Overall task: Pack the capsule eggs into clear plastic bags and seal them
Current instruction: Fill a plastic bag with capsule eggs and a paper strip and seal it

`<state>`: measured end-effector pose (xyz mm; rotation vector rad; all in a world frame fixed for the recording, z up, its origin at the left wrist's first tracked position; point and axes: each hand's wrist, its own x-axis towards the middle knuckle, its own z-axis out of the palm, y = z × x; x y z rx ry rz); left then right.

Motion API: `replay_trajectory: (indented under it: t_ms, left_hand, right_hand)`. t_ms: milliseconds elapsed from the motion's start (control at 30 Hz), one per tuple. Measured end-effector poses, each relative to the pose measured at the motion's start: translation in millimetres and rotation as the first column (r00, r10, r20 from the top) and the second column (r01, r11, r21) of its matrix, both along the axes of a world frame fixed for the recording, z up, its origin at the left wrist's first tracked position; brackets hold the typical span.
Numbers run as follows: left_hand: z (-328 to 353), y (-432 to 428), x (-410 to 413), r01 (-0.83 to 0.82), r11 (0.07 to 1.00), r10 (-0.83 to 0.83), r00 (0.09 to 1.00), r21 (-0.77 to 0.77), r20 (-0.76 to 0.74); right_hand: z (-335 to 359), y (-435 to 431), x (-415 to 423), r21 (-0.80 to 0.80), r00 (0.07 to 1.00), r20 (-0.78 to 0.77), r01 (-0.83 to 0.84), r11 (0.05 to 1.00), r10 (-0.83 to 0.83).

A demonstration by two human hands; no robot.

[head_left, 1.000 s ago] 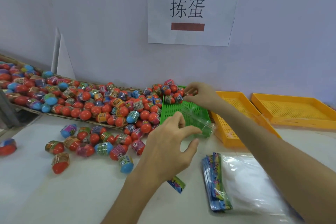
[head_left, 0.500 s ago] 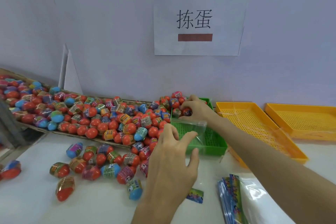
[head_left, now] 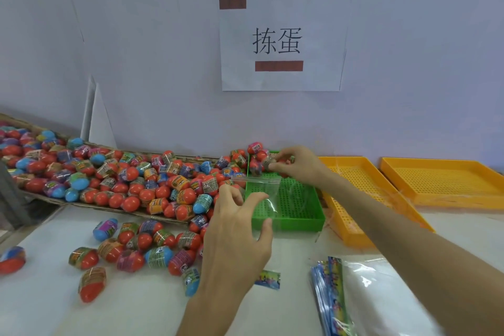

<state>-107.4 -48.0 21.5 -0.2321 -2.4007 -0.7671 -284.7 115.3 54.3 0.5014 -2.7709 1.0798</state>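
Hold the clear bag wide open with the left hand, then drop in the egg pinched by the right hand.

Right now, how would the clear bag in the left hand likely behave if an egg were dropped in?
The clear bag is thin film with creased glints, so it probably sags under an egg. Only the left hand pinches its mouth, so it could fold shut. It looks very light, and possibly slippery.
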Motion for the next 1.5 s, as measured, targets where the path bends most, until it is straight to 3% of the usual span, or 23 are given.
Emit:
replay_trajectory:
  t_ms: [67,133,233,300,367,533,700,833,967,1100,1200,1333,1500]
  left_hand:
    - [-0.3,1.0,0.5,0.007,1.000,-0.007,1.000,-0.008,0.001]
    - [-1.0,2.7,0.8,0.019,1.000,-0.019,1.000,-0.018,-0.001]
    - [-0.4,4.2,1.3,0.039,0.999,-0.039,0.999,-0.027,-0.025]
    - [0.4,4.8,1.8,0.056,0.998,-0.057,0.998,-0.043,-0.036]
    - [1.3,5.3,2.7,0.078,0.995,-0.081,0.996,-0.061,-0.039]
    - [2.5,7.6,5.1,0.104,0.989,-0.112,0.992,-0.108,-0.064]
    - [1.6,8.8,6.6,0.101,0.988,-0.108,0.993,-0.117,-0.055]
    - [1.4,9.0,5.9,0.104,0.987,-0.109,0.994,-0.125,-0.031]
    - [0.7,8.6,5.5,0.107,0.986,-0.111,0.993,-0.127,-0.030]
    - [1.3,9.0,5.9,0.115,0.987,-0.120,0.992,-0.110,-0.048]
    - [1.6,8.9,6.1,0.111,0.990,-0.116,0.992,-0.086,-0.056]
    - [2.2,9.0,6.5,0.119,0.990,-0.124,0.990,-0.069,-0.067]
    - [1.0,9.4,6.4,0.145,0.988,-0.149,0.985,-0.044,-0.092]
  right_hand:
    - [23.6,11.0,14.5,-0.161,0.998,0.040,-0.032,0.986,0.039]
    - [52.0,21.3,33.4,-0.185,0.988,0.075,-0.116,0.976,0.132]
    - [85.4,28.8,56.9,0.074,0.972,0.026,-0.235,0.969,0.234]
    - [96.1,27.7,67.3,0.307,0.958,-0.071,-0.244,0.920,0.278]
    - [100.7,23.2,77.4,0.444,0.933,-0.134,-0.245,0.862,0.334]
    - [98.5,10.9,96.1,0.583,0.898,-0.146,-0.261,0.769,0.415]
    - [94.9,3.1,104.6,0.616,0.879,-0.156,-0.270,0.740,0.451]
    - [97.6,2.1,107.0,0.512,0.886,-0.116,-0.334,0.791,0.449]
    - [106.5,9.7,105.9,0.222,0.914,-0.126,-0.354,0.909,0.387]
    - [104.3,10.6,104.9,0.008,0.939,-0.038,-0.341,0.940,0.341]
    - [95.7,8.2,106.2,-0.014,0.951,-0.067,-0.302,0.953,0.301]
    - [87.8,4.8,112.8,-0.177,0.954,-0.032,-0.299,0.938,0.298]
    - [82.4,-1.2,120.3,-0.073,0.943,-0.052,-0.333,0.940,0.329]
